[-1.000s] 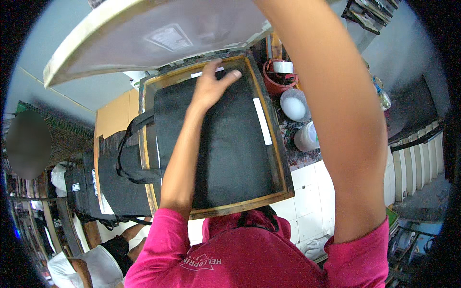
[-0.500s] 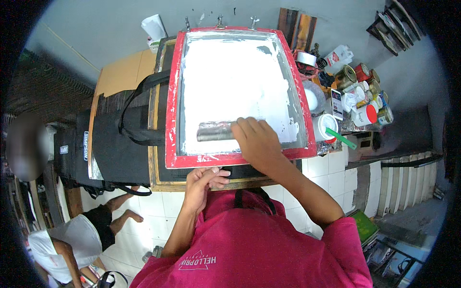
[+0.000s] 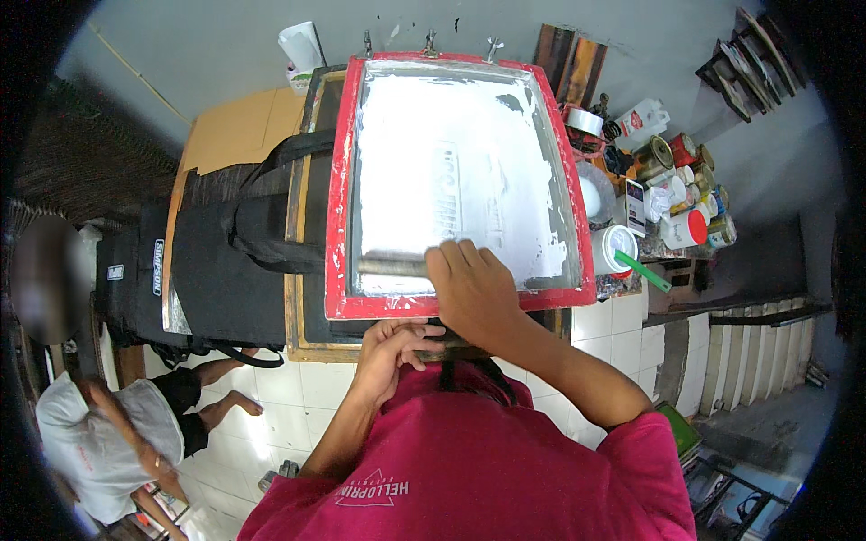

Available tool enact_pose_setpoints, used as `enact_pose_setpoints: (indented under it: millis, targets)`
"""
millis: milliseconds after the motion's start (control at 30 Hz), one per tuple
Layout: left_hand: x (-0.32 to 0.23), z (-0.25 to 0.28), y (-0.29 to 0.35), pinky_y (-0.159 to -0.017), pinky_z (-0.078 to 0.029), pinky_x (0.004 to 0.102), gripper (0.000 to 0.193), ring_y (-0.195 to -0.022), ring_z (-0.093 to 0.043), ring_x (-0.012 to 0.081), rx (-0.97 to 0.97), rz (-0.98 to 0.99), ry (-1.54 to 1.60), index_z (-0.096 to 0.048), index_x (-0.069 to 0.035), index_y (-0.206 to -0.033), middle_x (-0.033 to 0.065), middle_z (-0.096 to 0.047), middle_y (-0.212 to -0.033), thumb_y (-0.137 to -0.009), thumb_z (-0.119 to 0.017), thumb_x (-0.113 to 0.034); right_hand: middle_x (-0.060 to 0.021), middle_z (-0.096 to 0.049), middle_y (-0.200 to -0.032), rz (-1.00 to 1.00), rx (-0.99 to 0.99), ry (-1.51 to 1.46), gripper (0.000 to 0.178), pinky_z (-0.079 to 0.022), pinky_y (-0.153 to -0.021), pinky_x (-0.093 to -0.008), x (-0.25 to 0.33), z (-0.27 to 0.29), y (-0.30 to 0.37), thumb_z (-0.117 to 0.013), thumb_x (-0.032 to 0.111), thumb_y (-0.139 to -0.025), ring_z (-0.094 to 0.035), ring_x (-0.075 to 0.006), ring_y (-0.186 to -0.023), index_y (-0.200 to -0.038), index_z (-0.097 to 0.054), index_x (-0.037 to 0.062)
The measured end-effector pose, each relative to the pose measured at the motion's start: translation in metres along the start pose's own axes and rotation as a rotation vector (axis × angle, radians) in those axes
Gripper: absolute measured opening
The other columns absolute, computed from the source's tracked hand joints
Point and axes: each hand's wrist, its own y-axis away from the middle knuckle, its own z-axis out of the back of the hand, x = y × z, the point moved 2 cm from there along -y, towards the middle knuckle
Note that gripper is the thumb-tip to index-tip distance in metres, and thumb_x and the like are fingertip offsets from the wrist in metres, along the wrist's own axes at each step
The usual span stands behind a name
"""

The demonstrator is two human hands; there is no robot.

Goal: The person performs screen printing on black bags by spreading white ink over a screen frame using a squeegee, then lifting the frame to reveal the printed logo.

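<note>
A red-rimmed printing screen (image 3: 336,225) lies in front of me, its mesh coated with white ink (image 3: 406,135). Faint lettering shapes show through the ink in the middle. My right hand (image 3: 474,288) is closed around a squeegee (image 3: 392,263), which stands across the mesh near the close end of the screen. Only the squeegee's left part shows; my fingers cover the rest. Just below the screen's near edge is my left hand (image 3: 392,353), its fingers loosely bent and apart, with nothing visible in them. Whether its fingertips touch the frame I cannot tell.
Black bags (image 3: 221,261) with straps lie left of the screen. At the right stand a white tub (image 3: 615,245) with a green-handled tool, a phone (image 3: 634,207) and several paint cans (image 3: 654,155). Clamps (image 3: 430,42) line the screen's far edge. A person (image 3: 117,433) is at lower left.
My right hand has drawn the squeegee toward me, and it now stands steeper. Lettering shapes have appeared in the ink. My left hand's fingers have shifted slightly below the frame edge.
</note>
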Motion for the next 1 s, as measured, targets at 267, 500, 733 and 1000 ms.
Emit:
enact_pose_setpoints:
  millis: [267, 500, 733, 1000]
  targets:
    - [0.002, 0.002, -0.001, -0.065, -0.061, 0.0294, 0.031, -0.098, -0.074, 0.0331, 0.008, 0.028, 0.04, -0.057, 0.012, -0.116, 0.0291, -0.069, -0.116, -0.091, -0.052, -0.006, -0.0131, -0.063, -0.088, -0.13, -0.039, 0.17, 0.015, -0.055, -0.073, -0.0426, -0.09, -0.057, -0.116, -0.059, 0.004, -0.081, -0.066, -0.0304, -0.083, -0.095, -0.055, 0.0041]
    - [-0.004, -0.001, 0.004, -0.103, -0.054, 0.0478, 0.04, -0.125, -0.062, 0.0391, -0.007, 0.138, 0.501, -0.055, 0.012, -0.126, 0.0292, -0.061, -0.132, -0.095, -0.05, -0.013, -0.0208, -0.072, -0.109, -0.231, 0.268, 0.003, 0.04, -0.054, -0.089, -0.0503, -0.185, -0.037, -0.201, -0.067, 0.022, -0.085, -0.069, -0.0393, -0.103, -0.119, -0.064, 0.0023]
    - [-0.059, 0.003, 0.0, -0.098, -0.055, 0.0418, 0.042, -0.117, -0.067, 0.0323, 0.207, 0.081, 0.022, -0.053, 0.009, -0.134, 0.0265, -0.067, -0.124, -0.101, -0.049, -0.015, -0.0213, -0.072, -0.107, -0.189, 0.21, 0.015, 0.039, -0.053, -0.09, -0.0493, -0.198, -0.046, -0.211, -0.073, 0.022, -0.083, -0.069, -0.0398, -0.1, -0.116, -0.066, 0.0016]
    - [-0.196, -0.018, -0.128, -0.102, -0.049, 0.0423, 0.035, -0.116, -0.064, 0.0396, -0.235, -0.946, -1.011, -0.066, 0.0, -0.124, 0.0227, -0.068, -0.123, -0.092, -0.067, -0.014, -0.0191, -0.071, -0.095, -0.214, 0.044, 0.091, 0.033, -0.051, -0.078, -0.0517, -0.192, -0.053, -0.185, -0.077, 0.025, -0.084, -0.068, -0.0404, -0.092, -0.1, -0.059, 0.0035]
